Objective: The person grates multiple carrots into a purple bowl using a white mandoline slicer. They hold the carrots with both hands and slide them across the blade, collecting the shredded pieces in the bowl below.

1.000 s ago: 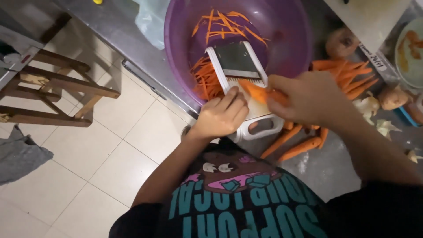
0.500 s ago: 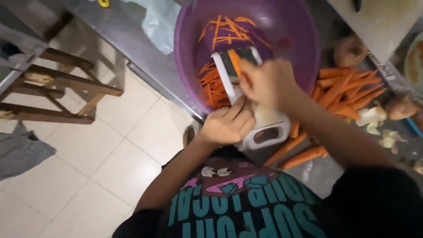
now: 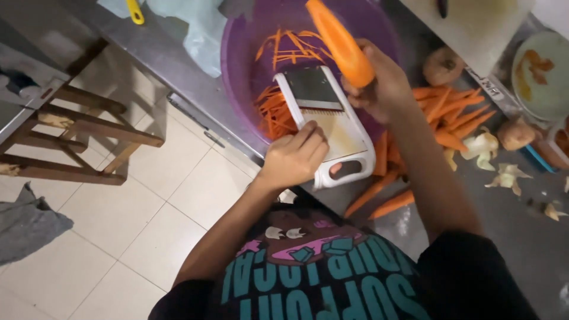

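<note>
Right hand (image 3: 379, 89) closed around a peeled carrot (image 3: 341, 41), lifted clear above the white slicer (image 3: 329, 124), tip pointing far and left, cut off by the top edge. Left hand (image 3: 293, 157) gripping the slicer's near left side, fingers curled over its rim, steadying it on a slant against the purple bowl (image 3: 237, 59). Orange carrot strips (image 3: 275, 109) heaped in the bowl beneath the blade, more scattered on the bowl's far wall. To the right, on the grey counter (image 3: 521, 237), a pile of whole peeled carrots (image 3: 450, 112), partly hidden behind the right forearm. Farther right, pale peel scraps (image 3: 504, 175) and brownish round vegetables (image 3: 443, 64), hard to identify. Far right, a round pale dish (image 3: 542, 77), cut off by the frame. Far left, a clear plastic bag (image 3: 195, 32), blurred.
</note>
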